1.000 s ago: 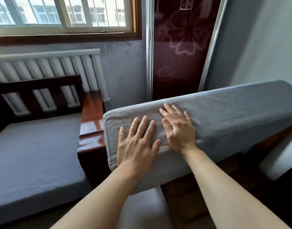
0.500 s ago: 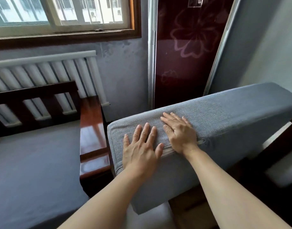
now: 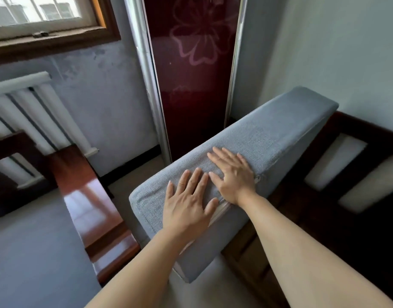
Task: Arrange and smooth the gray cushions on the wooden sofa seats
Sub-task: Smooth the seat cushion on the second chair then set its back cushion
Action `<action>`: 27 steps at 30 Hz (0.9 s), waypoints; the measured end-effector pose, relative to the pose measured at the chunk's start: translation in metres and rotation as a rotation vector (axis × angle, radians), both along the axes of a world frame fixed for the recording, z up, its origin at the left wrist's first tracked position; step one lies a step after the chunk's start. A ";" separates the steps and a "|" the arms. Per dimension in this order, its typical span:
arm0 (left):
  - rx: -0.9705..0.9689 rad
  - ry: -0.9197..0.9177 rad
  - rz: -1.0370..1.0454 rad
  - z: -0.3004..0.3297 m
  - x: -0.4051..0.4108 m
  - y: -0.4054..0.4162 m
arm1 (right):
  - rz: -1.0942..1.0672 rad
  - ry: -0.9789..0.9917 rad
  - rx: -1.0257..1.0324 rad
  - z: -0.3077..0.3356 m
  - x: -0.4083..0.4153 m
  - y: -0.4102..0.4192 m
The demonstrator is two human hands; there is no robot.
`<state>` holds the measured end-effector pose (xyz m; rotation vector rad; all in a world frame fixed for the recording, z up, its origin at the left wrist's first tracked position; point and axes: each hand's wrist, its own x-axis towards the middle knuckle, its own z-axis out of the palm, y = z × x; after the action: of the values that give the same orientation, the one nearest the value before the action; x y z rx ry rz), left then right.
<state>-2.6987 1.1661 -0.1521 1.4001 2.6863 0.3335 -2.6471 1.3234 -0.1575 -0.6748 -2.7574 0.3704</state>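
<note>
Gray-blue walls are closing in the corner ahead of me, with a dark red panel [image 3: 191,70] carrying a pale flower outline standing between two silvery metal strips. Up at the left a wood-framed window [image 3: 46,23] is letting in daylight, and below it white radiator pipes [image 3: 28,116] are running down behind the dark wooden sofa back [image 3: 15,147].

I am pressing both palms flat on a long gray cushion [image 3: 268,138], which is standing on its long edge, tilted, with its narrow upper face turned toward me and its far end reaching up toward the right wall. My left hand [image 3: 188,203] is lying near the cushion's closer end, fingers straight and slightly spread, thumb pointing right toward the seam where a pale zipper strip [image 3: 222,211] is showing. My right hand [image 3: 233,174] is lying just beyond it, touching the same face, fingers straight and fanned a little, with my left fingertips almost meeting my right thumb. Neither hand is curling round anything; both are resting open on the fabric.

To my left a glossy reddish-brown armrest [image 3: 91,201] is catching the window light, and beside it another gray cushion [image 3: 31,252] is lying flat on the sofa seat. At my right a dark wooden frame [image 3: 351,156] with pale openings is sitting behind the upright cushion, against the wall. I cannot tell what the cushion's lower edge is resting on.
</note>
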 end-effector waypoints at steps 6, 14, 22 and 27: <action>-0.029 0.048 -0.112 0.008 -0.038 -0.002 | -0.015 0.008 -0.024 0.004 -0.007 0.003; -0.044 0.044 -0.259 0.010 -0.070 -0.007 | -0.048 -0.019 0.005 0.004 -0.009 0.003; -0.008 0.054 -0.385 0.010 -0.095 -0.007 | -0.421 -0.085 -0.032 0.008 -0.011 -0.027; -0.031 0.012 -0.520 0.012 -0.109 -0.006 | -0.620 0.055 -0.125 0.005 -0.013 -0.085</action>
<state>-2.8080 1.1605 -0.1401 2.0086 2.2042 0.2319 -2.6602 1.2381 -0.1526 -1.4609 -2.3229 0.4078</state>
